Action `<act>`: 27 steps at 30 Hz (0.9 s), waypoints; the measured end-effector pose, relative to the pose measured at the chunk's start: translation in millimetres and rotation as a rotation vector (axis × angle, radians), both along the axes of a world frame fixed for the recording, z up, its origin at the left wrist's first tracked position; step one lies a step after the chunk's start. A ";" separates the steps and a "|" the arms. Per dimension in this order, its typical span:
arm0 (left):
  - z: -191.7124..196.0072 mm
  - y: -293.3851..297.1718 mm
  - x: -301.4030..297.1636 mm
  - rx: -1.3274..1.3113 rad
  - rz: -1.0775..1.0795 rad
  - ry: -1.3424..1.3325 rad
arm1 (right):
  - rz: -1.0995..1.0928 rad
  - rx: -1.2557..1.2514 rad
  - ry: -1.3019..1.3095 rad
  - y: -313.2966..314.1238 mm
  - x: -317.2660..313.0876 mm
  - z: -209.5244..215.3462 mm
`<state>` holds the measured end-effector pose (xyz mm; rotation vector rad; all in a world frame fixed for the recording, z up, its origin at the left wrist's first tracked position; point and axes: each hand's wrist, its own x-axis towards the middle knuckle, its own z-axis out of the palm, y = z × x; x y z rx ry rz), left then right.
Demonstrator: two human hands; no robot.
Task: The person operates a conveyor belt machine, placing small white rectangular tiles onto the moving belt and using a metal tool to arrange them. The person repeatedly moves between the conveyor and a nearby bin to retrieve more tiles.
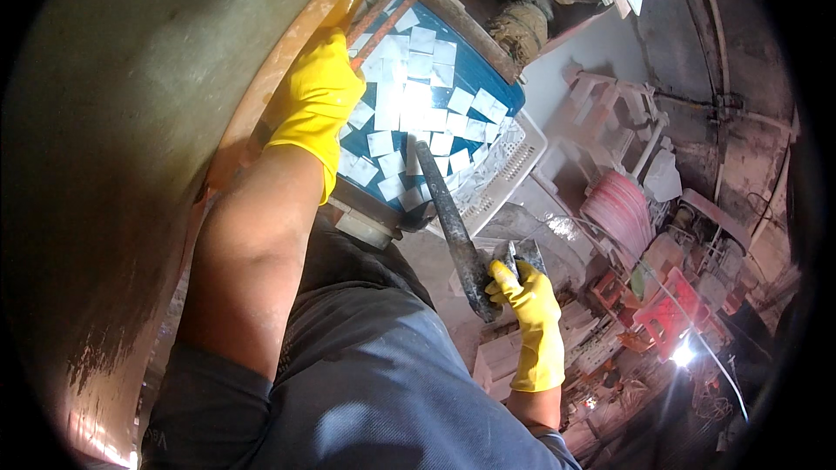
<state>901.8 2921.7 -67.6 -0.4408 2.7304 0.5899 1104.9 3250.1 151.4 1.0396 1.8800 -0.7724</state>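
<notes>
A: Where's the work?
B: Long dark-grey tapered bar (454, 235), centre to 5 o'clock. Right hand in a yellow rubber glove (531, 313) at its lower end.
A: Fingers?
B: Curled narrow against the bar and a small dark-grey block (529, 254). Can't tell what they close on.
A: Handling?
B: Bar looks stiff, likely heavy if metal; grime may make it slippery. I'd hold the thick lower end.
A: Left hand in a matching yellow glove (318, 87)?
B: 11 o'clock, by the rusty metal bars (405, 2). Fingers bent, tips hidden; grip unclear.
A: Beyond?
B: Thin white square tiles (442, 75), probably brittle, on the blue flat surface (477, 71), 12 o'clock. White perforated plastic basket (498, 191), 2 o'clock.
</notes>
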 end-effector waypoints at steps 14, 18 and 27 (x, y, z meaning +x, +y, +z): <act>-2.1 -1.5 -1.0 0.002 0.002 0.004 | -0.053 -0.035 0.028 -18.1 14.7 1.4; 0.0 -2.7 -2.5 0.018 -0.013 0.019 | -0.028 -0.039 -0.004 -22.2 22.4 1.6; 1.3 -3.2 -7.1 0.005 -0.008 -0.035 | -0.074 -0.032 -0.036 -34.0 50.3 2.3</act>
